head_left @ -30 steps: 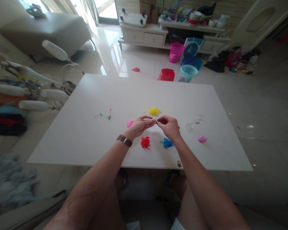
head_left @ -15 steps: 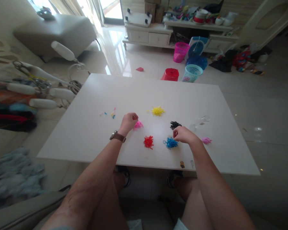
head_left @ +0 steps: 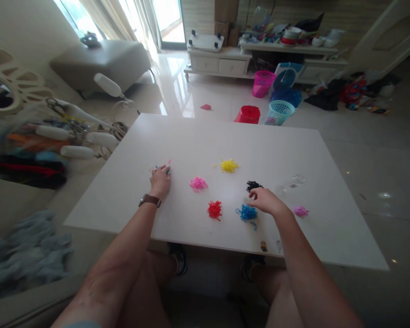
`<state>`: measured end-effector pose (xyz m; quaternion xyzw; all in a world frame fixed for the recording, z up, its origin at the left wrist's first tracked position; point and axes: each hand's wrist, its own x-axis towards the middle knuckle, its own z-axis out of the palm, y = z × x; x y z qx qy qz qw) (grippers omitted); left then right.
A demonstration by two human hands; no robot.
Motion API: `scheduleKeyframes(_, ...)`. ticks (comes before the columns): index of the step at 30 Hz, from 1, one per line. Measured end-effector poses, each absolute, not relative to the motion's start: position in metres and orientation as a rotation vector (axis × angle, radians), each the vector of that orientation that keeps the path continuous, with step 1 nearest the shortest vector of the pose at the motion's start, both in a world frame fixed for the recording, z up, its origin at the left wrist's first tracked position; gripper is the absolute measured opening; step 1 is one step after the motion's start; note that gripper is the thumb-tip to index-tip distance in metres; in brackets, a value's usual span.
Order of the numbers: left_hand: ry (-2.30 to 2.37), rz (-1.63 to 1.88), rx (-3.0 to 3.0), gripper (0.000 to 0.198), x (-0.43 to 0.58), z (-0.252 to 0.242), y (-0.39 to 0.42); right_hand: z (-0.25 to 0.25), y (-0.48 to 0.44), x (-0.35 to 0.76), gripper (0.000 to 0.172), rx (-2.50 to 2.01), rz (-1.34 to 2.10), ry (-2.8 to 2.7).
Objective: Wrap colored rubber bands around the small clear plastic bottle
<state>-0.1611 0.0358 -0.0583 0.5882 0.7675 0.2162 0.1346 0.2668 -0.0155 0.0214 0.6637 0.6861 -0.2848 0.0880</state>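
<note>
Small loops like rubber bands lie in coloured piles on the white table (head_left: 99, 200). My left hand (head_left: 161, 181), with a watch at the wrist, rests on a few scattered coloured bits at the left. Its fingers curl down and together; whatever they pinch is hidden. My right hand (head_left: 265, 200) hovers over the edge of the blue pile (head_left: 248, 212), thumb and forefinger a little apart, nothing visible between them. Just beyond it sits the black pile (head_left: 253, 185). Between my hands are the pink pile (head_left: 198, 184) and the red pile (head_left: 214, 210).
The yellow pile (head_left: 228, 165) is farther back, and a purple pile (head_left: 300, 211) lies right of my right forearm. A clear plastic container (head_left: 295, 181) lies behind it. Near the front edge is a small yellow-and-dark figure (head_left: 263, 246). A red bin (head_left: 248, 114) stands past the far edge.
My left hand has moved left from the pink pile to the scattered bits. The right fingers have parted slightly, and a blue loop now lies just in front of the blue pile.
</note>
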Motion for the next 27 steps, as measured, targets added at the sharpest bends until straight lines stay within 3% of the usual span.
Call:
scheduleKeyframes(11, 2.135, 0.896, 1.349, 0.011, -0.149, -0.045, 0.038, 0.028, -0.014, 0.253, 0.026, 1.969, -0.905, 2.089)
scheduleKeyframes(16, 1.497, 1.114, 0.848, 0.032, -0.102, -0.019, 0.037, 0.036, -0.014, 0.240, 0.016, 2.034, -1.020, 2.282)
scheduleKeyframes(20, 1.100, 0.950, 0.791, 0.047, -0.055, 0.003, 0.024, 0.041, -0.016, 0.225, 0.007, 2.108, -1.233, 2.517)
scheduleKeyframes(27, 0.843, 0.855, 0.812, 0.044, -0.002, 0.012, 0.008, 0.041, -0.020, 0.199, 0.024, 2.152, -1.746, 2.659)
